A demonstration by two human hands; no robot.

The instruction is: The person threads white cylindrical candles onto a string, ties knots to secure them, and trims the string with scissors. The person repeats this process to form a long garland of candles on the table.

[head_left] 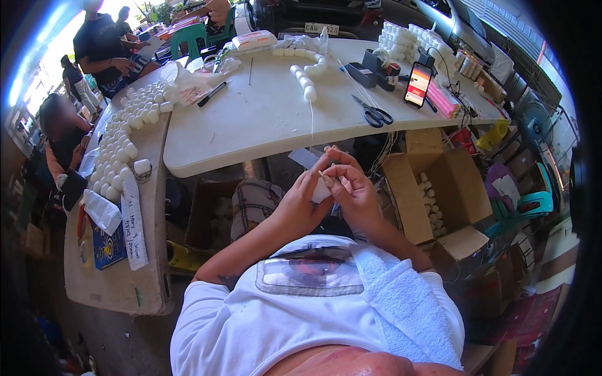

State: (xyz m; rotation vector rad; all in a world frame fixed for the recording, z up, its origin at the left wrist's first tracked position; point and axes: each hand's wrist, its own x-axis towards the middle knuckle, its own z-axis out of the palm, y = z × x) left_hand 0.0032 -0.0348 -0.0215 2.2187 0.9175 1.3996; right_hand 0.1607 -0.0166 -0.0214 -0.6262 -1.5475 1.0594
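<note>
"Two hands meet just before the white table (232, 135), left hand (301, 199) beside right hand (359, 195). Gripping what?"

"The left hand's fingers curl around a white piece (321, 191); the right's fingertips are bent together at it, though I can't tell what they pinch."

"And on the table?"

"Pale cord (312, 122) crosses its near edge; black-handled scissors (377, 117) lie on its right half, strung white cylinders (308, 93) toward its far side."

Head cam, fisheye, looks down/fwd: L hand (298, 198), R hand (356, 195) near, tbl (251, 128) beyond.
</note>
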